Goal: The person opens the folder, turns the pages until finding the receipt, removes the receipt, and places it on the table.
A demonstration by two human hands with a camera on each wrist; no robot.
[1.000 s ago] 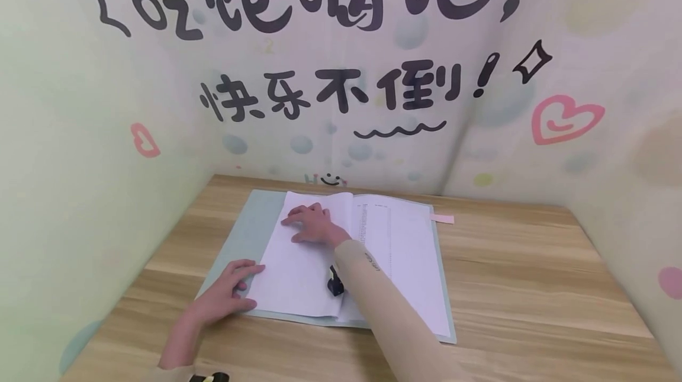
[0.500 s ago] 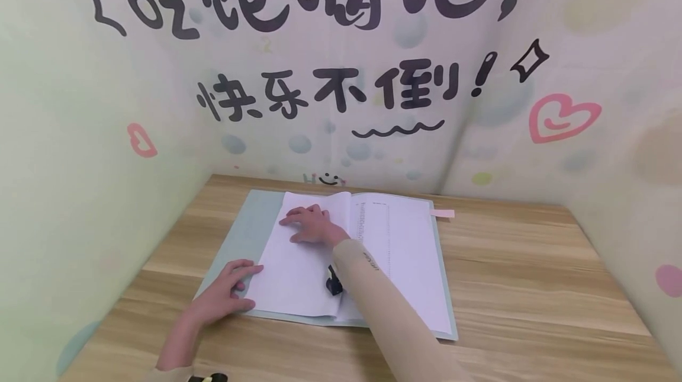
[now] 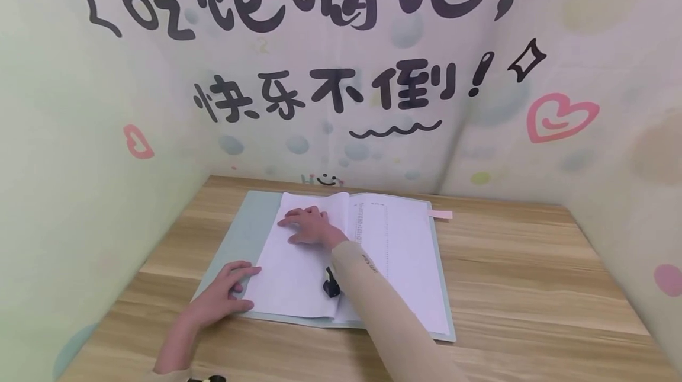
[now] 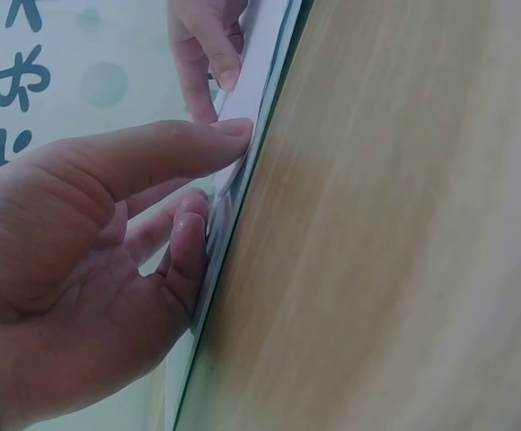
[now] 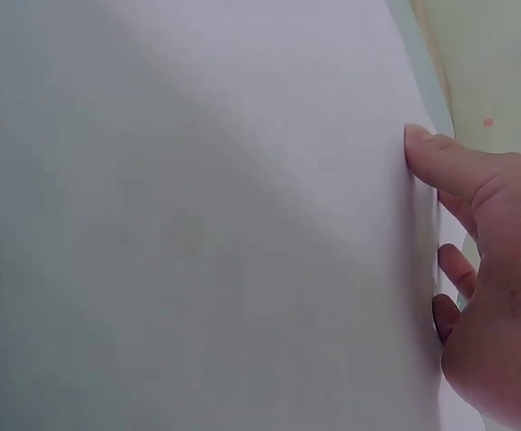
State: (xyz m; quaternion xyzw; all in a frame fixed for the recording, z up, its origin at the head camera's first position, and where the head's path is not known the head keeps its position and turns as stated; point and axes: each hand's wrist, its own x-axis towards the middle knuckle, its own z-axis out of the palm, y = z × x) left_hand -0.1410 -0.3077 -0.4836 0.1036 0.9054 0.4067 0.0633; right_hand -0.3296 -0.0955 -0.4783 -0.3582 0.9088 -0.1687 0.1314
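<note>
Currently, the document folder [image 3: 242,234] lies spread flat on the wood-grain table [image 3: 533,269], toward its far edge, pale blue-green cover showing along the left side and as a narrow margin below and to the right. The left page [image 3: 288,278] is white, with no print discernible, and its inner part rises slightly toward the fold. The right page [image 3: 410,252] carries a column of small print, illegible at this size. A pink tab [image 3: 441,214] projects from its right edge, near the top.

The right hand [image 3: 310,227] rests on the upper part of the left page, fingers spread, gripping nothing. The left hand [image 3: 221,296] is at that page's lower left edge, fingers apart and relaxed, thumb near the corner; no firm pinch is evident. The right sleeve [image 3: 389,305] crosses the fold and covers part of the right page. A small black device [image 3: 331,285] sits beside that cuff.

Behind the table stands a wall covering [image 3: 277,163] with black Chinese lettering.

Assessment: the step in hand appears to be smoothing or steadying the turned page. The next move calls for light, even pressure toward the fold, without creasing the corner.
</note>
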